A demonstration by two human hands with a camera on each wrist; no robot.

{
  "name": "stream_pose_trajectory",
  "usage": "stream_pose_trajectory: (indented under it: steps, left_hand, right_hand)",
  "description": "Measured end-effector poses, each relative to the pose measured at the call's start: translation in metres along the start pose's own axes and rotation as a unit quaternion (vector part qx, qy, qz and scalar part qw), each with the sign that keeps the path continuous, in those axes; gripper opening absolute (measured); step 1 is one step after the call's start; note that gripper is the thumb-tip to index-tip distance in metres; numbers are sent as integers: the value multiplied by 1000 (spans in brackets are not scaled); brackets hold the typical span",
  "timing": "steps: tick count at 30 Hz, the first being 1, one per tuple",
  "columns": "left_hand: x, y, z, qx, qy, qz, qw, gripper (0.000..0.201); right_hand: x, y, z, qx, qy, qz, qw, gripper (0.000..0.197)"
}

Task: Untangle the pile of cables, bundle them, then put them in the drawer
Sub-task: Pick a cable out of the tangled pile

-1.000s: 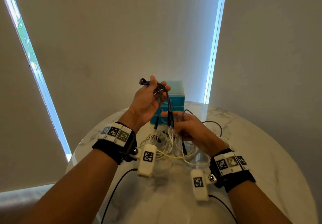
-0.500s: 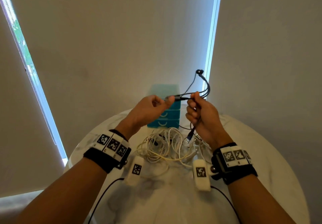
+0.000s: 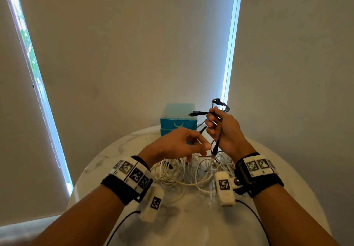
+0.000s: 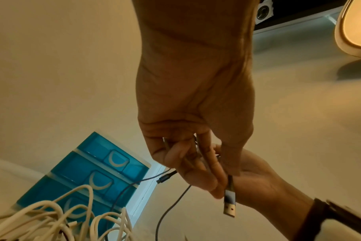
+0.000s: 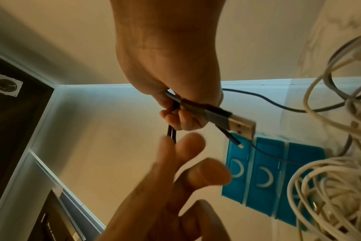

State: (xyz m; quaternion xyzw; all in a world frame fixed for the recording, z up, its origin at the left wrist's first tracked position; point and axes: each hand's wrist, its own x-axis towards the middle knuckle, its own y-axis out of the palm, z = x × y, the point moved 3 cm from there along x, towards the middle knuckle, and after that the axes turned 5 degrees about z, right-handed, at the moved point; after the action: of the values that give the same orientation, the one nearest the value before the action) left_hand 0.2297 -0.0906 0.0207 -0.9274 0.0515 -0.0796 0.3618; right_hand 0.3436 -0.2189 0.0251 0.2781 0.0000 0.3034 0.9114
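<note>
One round white marble table (image 3: 287,197) fills the lower frame; at its far edge, centre frame, stands a blue plastic three-drawer box (image 3: 178,119). Tangled white cables (image 3: 189,174) lie mid-table. Right hand (image 3: 228,130) grips a folded dark braided cable (image 3: 220,109), upper right of centre. Left hand (image 3: 178,144) hovers loosely curled, holding nothing.

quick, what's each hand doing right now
Left hand: open, fingers loose, holding nothing.
Right hand: grips the folded black cable.
</note>
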Motion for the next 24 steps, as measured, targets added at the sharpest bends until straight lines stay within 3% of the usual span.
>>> stream_pose_trajectory:
  steps: [3, 7, 9, 12, 15, 17, 19, 21, 23, 24]
  left_hand:
    - [-3, 10, -7, 10, -17, 14, 1000, 44]
    - [-9, 2, -7, 35, 3, -22, 999, 31]
    - [-16, -14, -5, 27, 2, -49, 998, 26]
    - [-33, -58, -1, -11, 2, -193, 981, 18]
    - [-51, -111, 10, -85, 5, -380, 921, 22]
    - [-61, -136, 18, -167, -5, -469, 867, 25]
    - [-71, -148, 22, -231, 20, -542, 808, 25]
    - [-80, -150, 17, -250, 58, -590, 765, 24]
    - [-77, -146, 6, -243, 84, -596, 761, 26]
    - [-74, -142, -2, -235, 99, -590, 766, 28]
  right_hand:
    - [3, 16, -6, -22, 13, -2, 1000, 28]
    - [9, 28, -14, -51, 33, 13, 998, 31]
    - [9, 25, -13, -122, 38, 29, 991, 46]
    - [5, 16, -12, -286, 86, 85, 950, 73]
    - [-5, 12, -13, -416, 90, 173, 888, 56]
    - [-9, 13, -11, -445, 62, 205, 870, 45]
    - [-8, 19, -7, -414, 8, 151, 897, 44]
    - [-2, 27, -5, -352, -77, -15, 933, 44]
    - [4, 44, -11, -264, -167, -181, 933, 44]
    - [8, 61, -18, -224, -188, -200, 935, 43]
